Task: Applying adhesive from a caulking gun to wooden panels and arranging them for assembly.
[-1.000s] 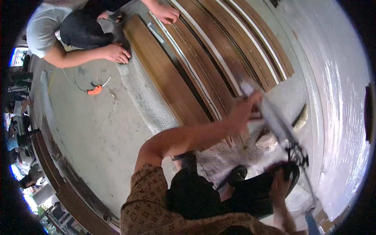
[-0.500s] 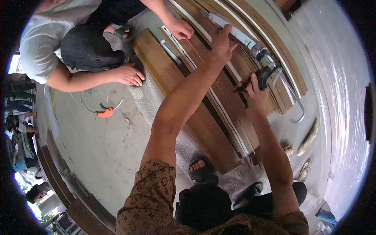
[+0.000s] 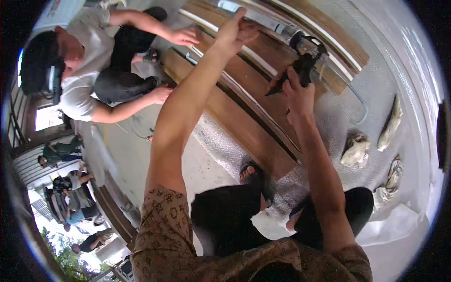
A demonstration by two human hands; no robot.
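Both hands had carried the caulking gun [image 3: 300, 51] up to twelve o'clock: left hand [image 3: 237, 30] closed round its tube, right hand [image 3: 298, 94] gripping the trigger over the planks [image 3: 244, 117].

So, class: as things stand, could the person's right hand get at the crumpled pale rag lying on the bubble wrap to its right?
Probably not at once: the right hand is closed on a black caulking gun's handle. The crumpled pale rag itself lies uncovered on the bubble wrap, nothing between them.

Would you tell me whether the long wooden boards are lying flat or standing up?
Lying flat: the wooden boards rest side by side on the bubble wrap.
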